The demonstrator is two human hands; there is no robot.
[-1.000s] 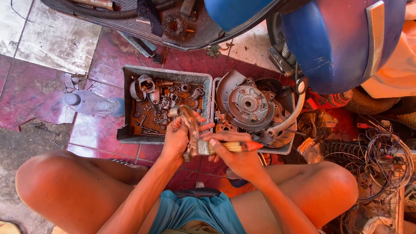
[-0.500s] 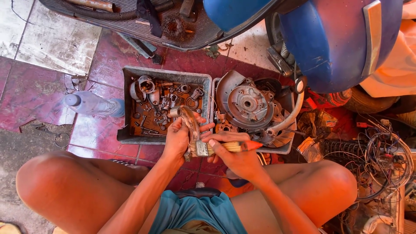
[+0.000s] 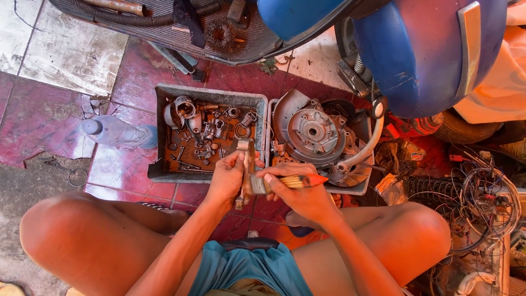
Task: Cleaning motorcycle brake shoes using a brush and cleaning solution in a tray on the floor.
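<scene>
My left hand (image 3: 226, 178) grips a long greasy metal engine part (image 3: 245, 159) upright in front of me. My right hand (image 3: 300, 192) holds a paintbrush (image 3: 289, 182) with a wooden handle and red tip, its bristles pressed against that part. Both hands hover just in front of a grey metal tray (image 3: 164, 109) filled with several small oily parts, bolts and rings. To its right a second tray holds a round engine casing (image 3: 312, 131). My bare knees frame the hands on both sides.
A clear plastic bottle (image 3: 118, 132) lies on the red tiles left of the tray. A blue scooter body (image 3: 427, 49) and its floorboard (image 3: 164, 22) loom at the top. Tangled wires and cables (image 3: 482, 208) pile at the right. A wire ring (image 3: 76, 176) lies at the left.
The hands have shifted only slightly; the brush works against the metal part in small strokes. Nothing else has moved.
</scene>
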